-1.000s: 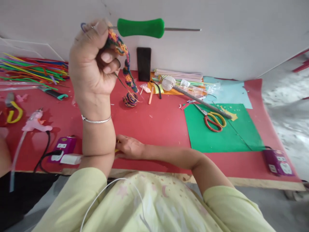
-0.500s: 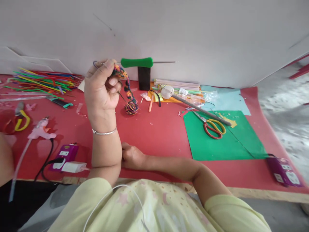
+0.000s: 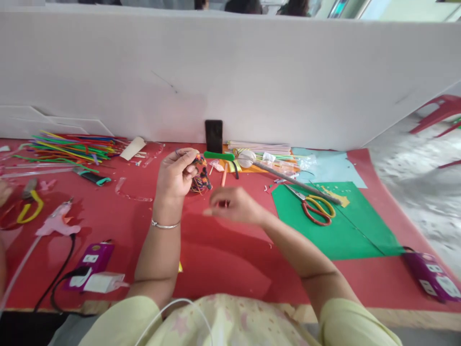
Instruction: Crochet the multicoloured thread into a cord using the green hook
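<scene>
Since a moment ago my left hand [image 3: 175, 177] has dropped from high up to just above the desk [image 3: 223, 250], and my right hand [image 3: 236, 205] has lifted off the near edge toward it. My left fingers are closed on the multicoloured braided cord [image 3: 200, 169] and the green-handled crochet hook [image 3: 219, 155], over the small yarn ball [image 3: 200, 182] near the desk's far edge. My right hand hovers just beside them, blurred, fingers loosely curled, holding nothing I can make out. Red-and-yellow scissors [image 3: 316, 211] lie on the green sheet [image 3: 334, 226] to the right.
</scene>
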Demonstrator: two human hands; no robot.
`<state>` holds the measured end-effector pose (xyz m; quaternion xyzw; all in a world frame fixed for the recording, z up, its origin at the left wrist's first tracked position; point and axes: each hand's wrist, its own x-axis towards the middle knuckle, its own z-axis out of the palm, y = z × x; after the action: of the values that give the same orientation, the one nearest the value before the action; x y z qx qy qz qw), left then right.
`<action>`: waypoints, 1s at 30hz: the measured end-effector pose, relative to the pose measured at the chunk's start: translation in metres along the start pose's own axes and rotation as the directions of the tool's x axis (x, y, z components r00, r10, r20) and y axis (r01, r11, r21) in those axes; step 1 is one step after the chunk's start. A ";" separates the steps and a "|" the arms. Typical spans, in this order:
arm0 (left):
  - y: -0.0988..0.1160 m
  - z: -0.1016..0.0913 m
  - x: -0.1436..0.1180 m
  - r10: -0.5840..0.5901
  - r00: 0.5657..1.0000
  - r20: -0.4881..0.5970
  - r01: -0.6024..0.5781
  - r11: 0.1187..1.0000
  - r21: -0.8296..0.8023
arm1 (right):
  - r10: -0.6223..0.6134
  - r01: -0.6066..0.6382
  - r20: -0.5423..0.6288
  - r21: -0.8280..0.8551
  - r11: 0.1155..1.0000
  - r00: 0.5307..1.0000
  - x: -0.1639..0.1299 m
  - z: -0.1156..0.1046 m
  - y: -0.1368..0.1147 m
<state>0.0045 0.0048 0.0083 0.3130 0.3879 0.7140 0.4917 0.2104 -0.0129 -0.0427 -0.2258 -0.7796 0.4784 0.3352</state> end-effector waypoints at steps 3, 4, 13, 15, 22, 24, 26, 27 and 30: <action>-0.006 0.003 -0.002 0.013 0.999 0.043 -0.014 1.000 0.013 | 0.139 -0.050 -0.287 0.297 0.954 0.948 0.017 -0.034 -0.008; -0.008 0.004 -0.004 0.019 0.998 0.062 -0.020 0.999 0.028 | 0.148 -0.032 -0.273 0.390 0.920 0.951 0.023 -0.038 -0.009; -0.021 0.010 -0.012 0.052 0.978 0.202 -0.100 0.966 0.237 | 0.281 -0.240 0.064 0.717 0.654 0.958 0.044 -0.042 0.012; -0.022 0.009 -0.012 0.054 0.972 0.227 -0.116 0.956 0.268 | 0.293 -0.286 0.115 0.704 0.650 0.949 0.042 -0.048 0.012; -0.024 0.002 -0.006 0.003 0.965 0.263 -0.085 0.951 0.298 | 0.250 -0.175 -0.027 0.641 0.748 0.968 0.039 -0.045 0.014; -0.025 0.000 -0.002 -0.023 0.961 0.275 -0.066 0.949 0.310 | 0.242 -0.126 -0.119 0.597 0.792 0.963 0.039 -0.046 0.016; -0.027 -0.002 0.002 -0.048 0.959 0.280 -0.036 0.957 0.287 | 0.234 -0.108 -0.148 0.579 0.808 0.961 0.039 -0.049 0.017; -0.028 -0.002 0.003 -0.059 0.958 0.281 -0.017 0.965 0.261 | 0.231 -0.103 -0.153 0.576 0.811 0.961 0.040 -0.051 0.017; -0.030 -0.001 0.003 -0.081 0.952 0.295 0.029 0.984 0.176 | 0.233 -0.101 -0.165 0.569 0.816 0.958 0.041 -0.055 0.016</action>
<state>0.0167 0.0143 -0.0177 0.4479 0.3763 0.6082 0.5366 0.2241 0.0547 -0.0273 -0.2398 -0.5405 0.6826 0.4294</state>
